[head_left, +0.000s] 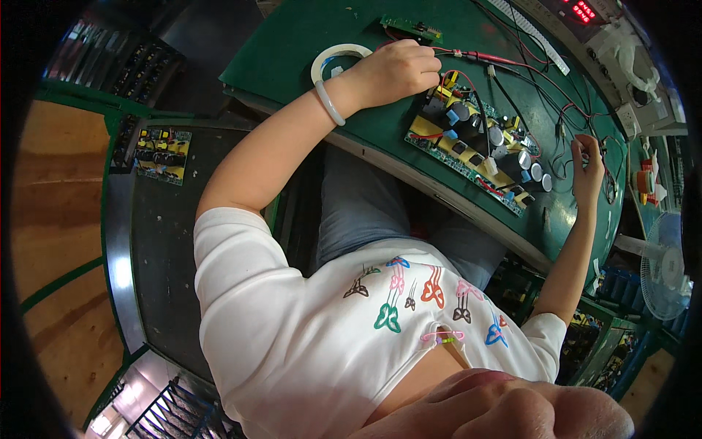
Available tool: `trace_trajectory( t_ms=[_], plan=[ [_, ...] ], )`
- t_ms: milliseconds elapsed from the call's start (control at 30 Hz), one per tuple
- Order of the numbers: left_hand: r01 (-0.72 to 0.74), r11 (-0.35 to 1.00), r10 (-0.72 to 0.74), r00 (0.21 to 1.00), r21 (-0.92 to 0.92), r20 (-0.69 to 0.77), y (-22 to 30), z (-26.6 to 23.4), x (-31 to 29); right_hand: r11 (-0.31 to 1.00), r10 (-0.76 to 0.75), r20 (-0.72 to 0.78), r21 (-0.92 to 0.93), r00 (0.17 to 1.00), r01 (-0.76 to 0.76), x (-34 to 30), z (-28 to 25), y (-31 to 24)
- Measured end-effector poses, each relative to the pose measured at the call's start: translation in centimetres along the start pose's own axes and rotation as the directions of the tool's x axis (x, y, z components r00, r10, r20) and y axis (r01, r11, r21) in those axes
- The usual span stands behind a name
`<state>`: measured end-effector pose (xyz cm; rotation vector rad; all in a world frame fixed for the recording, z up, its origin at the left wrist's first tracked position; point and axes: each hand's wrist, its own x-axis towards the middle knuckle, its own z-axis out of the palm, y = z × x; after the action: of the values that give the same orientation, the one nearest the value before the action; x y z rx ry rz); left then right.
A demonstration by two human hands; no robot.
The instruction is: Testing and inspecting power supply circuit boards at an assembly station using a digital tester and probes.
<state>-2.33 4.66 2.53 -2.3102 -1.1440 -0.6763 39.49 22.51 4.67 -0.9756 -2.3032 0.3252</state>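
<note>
My left hand (402,71) is closed, fingers curled down, at the upper left corner of a large circuit board (475,139). Whatever lies in its fingers is hidden. The board rests on a green bench top and carries black capacitors, yellow transformers, and red and black wires. Just beyond that hand lies a small green circuit board (413,29), with a red test probe (488,57) to its right. My right hand (587,164) is raised at the bench's right side, beside thin black cables. Its fingertips are pinched together; anything between them is too small to make out.
A white tape roll (322,64) lies behind my left wrist. Tangled black leads (563,110) run along the back right, near an instrument with a red display (581,11). A white fan (664,267) stands at right. Another circuit board (162,156) lies on a dark surface at left.
</note>
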Motion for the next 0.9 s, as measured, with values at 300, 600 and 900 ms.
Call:
trace_trajectory(
  t_ms=[300, 600, 900],
  plan=[
    [0.07, 0.99, -0.051, 0.987, -0.122, 0.154, -1.0, 0.0, 1.0, 1.0, 0.031, 0.015, 0.005, 0.999, -0.031, 0.2, 0.1, 0.2],
    [0.199, 0.935, -0.109, 0.949, -0.293, 0.295, -1.3, -0.2, 1.5, 1.0, 0.019, 0.022, 0.006, 1.0, -0.019, 0.3, -0.1, 0.5],
    [0.177, 0.964, -0.167, 0.984, -0.196, 0.068, -0.9, 0.6, -0.4, 0.998, 0.05, -0.008, 0.025, 0.999, -0.05, 0.0, -0.3, 0.1]
  ],
)
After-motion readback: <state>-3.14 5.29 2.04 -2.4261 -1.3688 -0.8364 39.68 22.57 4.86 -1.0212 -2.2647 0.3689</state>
